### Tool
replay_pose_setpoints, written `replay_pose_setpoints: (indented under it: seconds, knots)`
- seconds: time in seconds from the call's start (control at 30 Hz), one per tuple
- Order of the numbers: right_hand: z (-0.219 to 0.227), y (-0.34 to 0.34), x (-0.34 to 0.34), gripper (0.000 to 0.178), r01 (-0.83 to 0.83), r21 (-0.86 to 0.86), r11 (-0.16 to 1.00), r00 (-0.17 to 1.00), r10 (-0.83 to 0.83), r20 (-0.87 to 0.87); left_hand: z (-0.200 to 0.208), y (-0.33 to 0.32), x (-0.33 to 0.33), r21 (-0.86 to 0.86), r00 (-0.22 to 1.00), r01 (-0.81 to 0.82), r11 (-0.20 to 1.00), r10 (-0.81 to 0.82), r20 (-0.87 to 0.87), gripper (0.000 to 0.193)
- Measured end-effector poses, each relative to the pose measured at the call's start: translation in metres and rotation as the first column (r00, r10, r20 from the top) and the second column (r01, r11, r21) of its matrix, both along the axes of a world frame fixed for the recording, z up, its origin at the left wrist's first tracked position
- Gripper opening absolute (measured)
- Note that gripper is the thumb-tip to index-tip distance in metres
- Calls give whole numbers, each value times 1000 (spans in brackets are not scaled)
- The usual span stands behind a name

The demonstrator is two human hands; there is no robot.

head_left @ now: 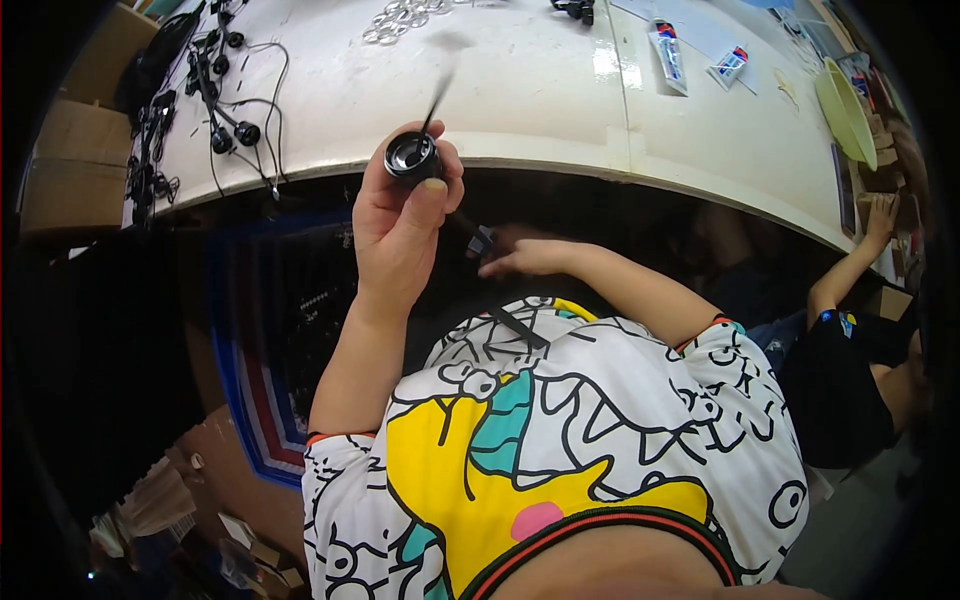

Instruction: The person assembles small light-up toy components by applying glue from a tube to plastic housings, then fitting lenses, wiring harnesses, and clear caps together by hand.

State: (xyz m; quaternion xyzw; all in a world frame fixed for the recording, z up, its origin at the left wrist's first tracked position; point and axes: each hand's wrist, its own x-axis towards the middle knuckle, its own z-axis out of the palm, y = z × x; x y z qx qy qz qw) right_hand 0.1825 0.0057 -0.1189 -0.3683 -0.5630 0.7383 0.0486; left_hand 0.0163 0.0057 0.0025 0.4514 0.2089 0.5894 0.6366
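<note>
White cartoon-printed cloth shirt (640, 440) is nearest, and beyond it, near the front edge of the white desk (530, 90), the left hand (400, 215) grasps a black glossy hollow cylinder (413, 160), probably light and rigid, best held around its side, while for the right hand (535, 257) I cannot tell.

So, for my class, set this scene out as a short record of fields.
Left hand: holds black cylinder; thin dark strand rises beside it
Right hand: by small dark piece; grip unclear
Table, left: black corded devices
Table, far: clear rings
Table, right: two squeeze tubes, yellow-green basin
Far right: another person's hand
</note>
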Motion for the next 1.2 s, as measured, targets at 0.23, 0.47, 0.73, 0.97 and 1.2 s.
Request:
replay_pose_setpoints:
  seconds: [0.23,0.47,0.73,0.97,1.2]
  knots:
    - [-44,-11,11,22,-67,355,932,988,12,154,-4,-5,-5,55,1000,13,998,-11,-29,39]
    - [-33,-14,1,26,72,262,962,997,-59,-59,-5,-9,0,24,993,40,999,-37,-116,39]
    - [-5,-26,-2,21,350,-24,937,935,-351,-52,8,-12,-3,163,896,-197,967,245,-370,44]
    - [-48,-28,10,19,308,-151,939,928,-332,-169,20,-15,-15,-87,899,-3,996,-35,-436,41]
    - [-56,-19,23,20,378,92,921,925,-379,1,14,-19,-19,68,863,67,995,-24,-505,36]
